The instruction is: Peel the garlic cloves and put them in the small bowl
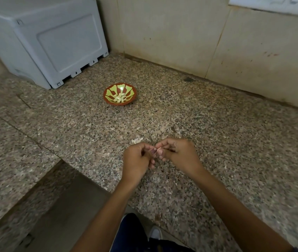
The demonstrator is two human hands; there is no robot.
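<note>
A small brown bowl (pixel 108 96) with a green pattern sits on the speckled granite counter, far from my hands, and holds several pale peeled cloves (pixel 119 98). My left hand (pixel 137 160) and my right hand (pixel 178 154) meet fingertip to fingertip low over the counter. Between them they pinch a small garlic clove (pixel 158 149), mostly hidden by the fingers. A little heap of whitish garlic skins (pixel 136 140) lies on the counter just behind my left hand.
A grey plastic appliance (pixel 53 42) stands at the back left corner. Beige tiled walls (pixel 217 42) close the back and right. The counter (pixel 217 124) has a cut-out edge at the lower left, with the floor and my shoe below.
</note>
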